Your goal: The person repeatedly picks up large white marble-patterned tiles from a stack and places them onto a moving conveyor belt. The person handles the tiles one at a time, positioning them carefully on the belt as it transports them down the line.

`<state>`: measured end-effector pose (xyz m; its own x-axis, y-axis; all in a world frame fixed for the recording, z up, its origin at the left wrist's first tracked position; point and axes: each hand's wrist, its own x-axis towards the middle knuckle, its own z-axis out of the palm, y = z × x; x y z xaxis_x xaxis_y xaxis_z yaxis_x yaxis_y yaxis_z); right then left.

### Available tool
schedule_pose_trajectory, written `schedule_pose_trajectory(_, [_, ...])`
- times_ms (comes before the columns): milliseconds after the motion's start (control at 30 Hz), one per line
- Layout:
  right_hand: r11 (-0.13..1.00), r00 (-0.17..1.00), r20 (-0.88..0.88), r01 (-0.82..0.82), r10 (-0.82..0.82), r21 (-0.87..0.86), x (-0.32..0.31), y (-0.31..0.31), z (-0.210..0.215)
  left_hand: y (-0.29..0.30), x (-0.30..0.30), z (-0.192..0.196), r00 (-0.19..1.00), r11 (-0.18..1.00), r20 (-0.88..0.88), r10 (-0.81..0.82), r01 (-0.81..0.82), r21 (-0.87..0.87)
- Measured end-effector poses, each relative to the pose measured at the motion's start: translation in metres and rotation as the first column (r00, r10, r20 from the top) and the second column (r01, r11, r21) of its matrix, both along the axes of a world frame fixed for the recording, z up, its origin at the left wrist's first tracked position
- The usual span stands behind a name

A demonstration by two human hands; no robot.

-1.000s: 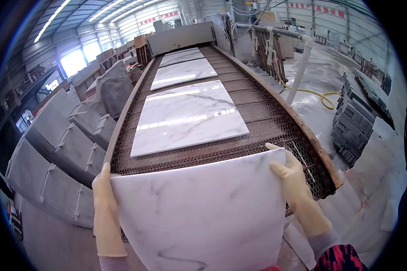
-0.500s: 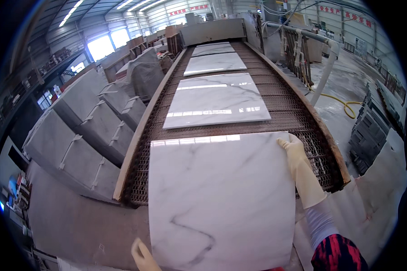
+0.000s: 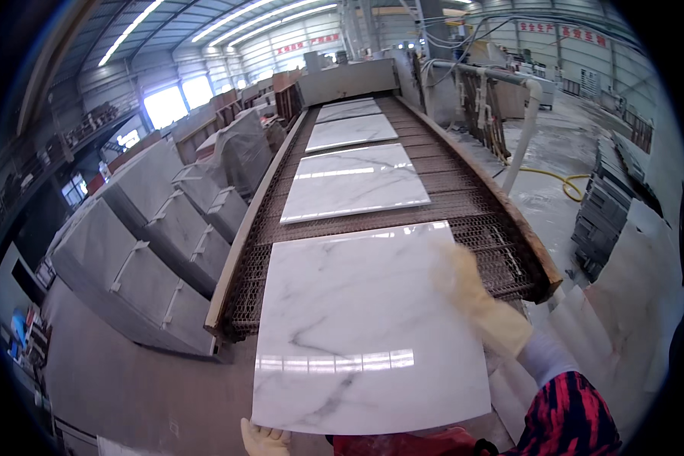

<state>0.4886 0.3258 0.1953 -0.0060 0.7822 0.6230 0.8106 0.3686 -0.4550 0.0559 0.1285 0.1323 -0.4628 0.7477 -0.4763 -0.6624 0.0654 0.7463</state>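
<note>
A square polished white marble-look slab (image 3: 365, 304) with grey veins lies with its far part on the chain-mesh conveyor (image 3: 475, 228). Its near part juts out over the conveyor's end toward me. My left hand (image 3: 266, 438), in a cream rubber glove, grips the slab's near left corner, its fingers curled at the edge. My right hand (image 3: 471, 292), gloved the same way, is over the slab's right edge; motion smears its fingers, so their hold cannot be made out. A similar slab (image 3: 357, 182) lies farther up the belt, with several more behind it.
Grey slabs bundled with straps (image 3: 140, 266) lean left of the conveyor. Raised rails (image 3: 520, 247) border the belt. On the right stand a pipe post (image 3: 520, 144), a yellow hose (image 3: 570, 186) and stacked dark slabs (image 3: 604, 209).
The near slab's front edge now shows higher in view, with my left hand at its near left corner. My right hand has left the far right corner and moved nearer along the right edge.
</note>
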Motion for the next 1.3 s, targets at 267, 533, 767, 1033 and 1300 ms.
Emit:
schedule_pose_trajectory(267, [0.860, 0.713, 0.482, -0.426, 0.510, -0.281, -0.042, -0.211, 0.013, 0.020, -0.024, -0.026, 0.993, 0.993, -0.018, -0.113, 0.113, -0.033])
schedule_pose_trajectory(533, [0.981, 0.826, 0.534, -0.191, 0.181, -0.037, -0.017, -0.214, -0.009, 0.022, -0.013, -0.021, 0.992, 0.992, -0.042, -0.116, 0.118, 0.039])
schedule_pose_trajectory(767, [0.954, 0.824, 0.496, -0.298, 0.272, -0.029, -0.012, -0.201, -0.005, 0.043, -0.022, -0.018, 0.990, 0.998, -0.131, -0.052, 0.049, -0.026])
schedule_pose_trajectory(1033, [0.959, 0.859, 0.439, -0.282, 0.262, -0.020, -0.028, -0.193, -0.006, 0.066, -0.034, -0.015, 0.991, 1.000, -0.131, -0.027, 0.026, -0.009])
schedule_pose_trajectory(1300, [0.966, 0.851, 0.462, -0.254, 0.248, -0.051, -0.028, -0.190, -0.004, 0.056, -0.041, -0.014, 0.962, 0.968, -0.139, -0.234, 0.244, 0.063])
